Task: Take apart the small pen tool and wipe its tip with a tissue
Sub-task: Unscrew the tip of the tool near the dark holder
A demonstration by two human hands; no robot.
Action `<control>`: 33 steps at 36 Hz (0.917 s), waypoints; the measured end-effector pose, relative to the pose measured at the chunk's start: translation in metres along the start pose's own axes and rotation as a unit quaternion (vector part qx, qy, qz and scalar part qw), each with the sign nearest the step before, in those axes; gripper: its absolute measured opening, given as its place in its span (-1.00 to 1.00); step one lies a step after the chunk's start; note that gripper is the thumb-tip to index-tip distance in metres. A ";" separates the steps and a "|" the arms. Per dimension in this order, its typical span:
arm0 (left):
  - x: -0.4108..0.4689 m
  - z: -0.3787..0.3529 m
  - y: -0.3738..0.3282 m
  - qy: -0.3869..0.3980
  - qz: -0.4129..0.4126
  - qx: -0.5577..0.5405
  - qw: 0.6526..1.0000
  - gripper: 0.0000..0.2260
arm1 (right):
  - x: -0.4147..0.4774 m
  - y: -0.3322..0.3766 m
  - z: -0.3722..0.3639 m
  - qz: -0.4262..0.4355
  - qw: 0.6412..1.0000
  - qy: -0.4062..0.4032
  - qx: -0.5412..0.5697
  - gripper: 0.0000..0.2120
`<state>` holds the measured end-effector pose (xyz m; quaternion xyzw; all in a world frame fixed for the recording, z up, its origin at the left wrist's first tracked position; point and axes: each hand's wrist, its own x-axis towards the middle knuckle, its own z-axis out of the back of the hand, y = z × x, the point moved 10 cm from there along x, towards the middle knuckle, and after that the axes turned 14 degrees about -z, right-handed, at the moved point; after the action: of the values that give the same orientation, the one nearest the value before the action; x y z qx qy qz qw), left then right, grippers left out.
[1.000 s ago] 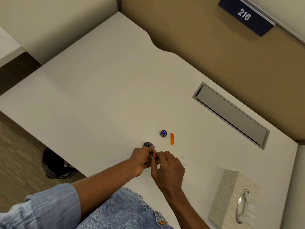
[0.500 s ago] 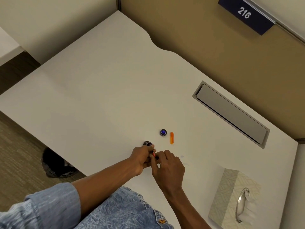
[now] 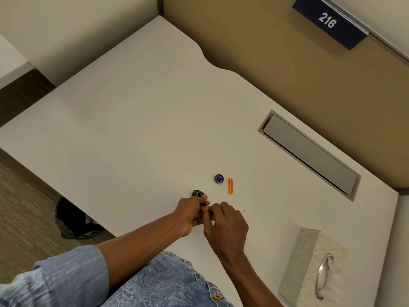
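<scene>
My left hand (image 3: 192, 211) and my right hand (image 3: 225, 227) meet near the front edge of the white desk (image 3: 132, 134), fingers curled round a small pen tool (image 3: 206, 207). Only a thin orange-red sliver of it shows between the fingertips. A dark cap-like part (image 3: 198, 193) lies on the desk right by my left fingertips. Farther back lie a small round part with a blue centre (image 3: 219, 178) and a short orange piece (image 3: 230, 186), side by side. A patterned tissue box (image 3: 309, 269) with white tissue showing stands at the right front.
A grey cable flap (image 3: 309, 151) is set into the desk at the right. A tan partition with a "216" sign (image 3: 327, 21) runs behind. A dark object (image 3: 75, 222) sits on the carpet under the desk's left edge.
Both hands stay together on the pen tool with only slight finger movement. The loose parts on the desk have not moved.
</scene>
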<state>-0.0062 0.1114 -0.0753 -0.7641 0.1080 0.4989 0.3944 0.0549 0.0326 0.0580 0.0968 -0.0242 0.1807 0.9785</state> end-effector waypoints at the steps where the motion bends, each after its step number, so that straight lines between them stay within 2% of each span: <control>1: 0.000 0.000 0.000 0.000 -0.001 -0.001 1.000 -0.80 | 0.000 -0.001 0.000 -0.001 1.000 0.000 0.003 -0.81; 15: -0.002 -0.001 0.001 0.007 0.004 -0.001 1.000 -0.80 | -0.002 0.000 -0.004 0.005 1.000 0.008 0.011 -0.86; 23: 0.000 0.001 0.001 -0.002 0.000 0.000 1.000 -0.81 | 0.000 -0.001 -0.005 0.000 1.000 0.005 0.001 -0.80; 33: 0.000 -0.001 0.001 0.006 -0.002 0.000 1.000 -0.80 | -0.002 -0.002 -0.005 0.002 1.000 0.020 0.023 -0.85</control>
<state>-0.0059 0.1105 -0.0759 -0.7671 0.1086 0.4938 0.3948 0.0533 0.0312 0.0527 0.1155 -0.0006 0.1852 0.9759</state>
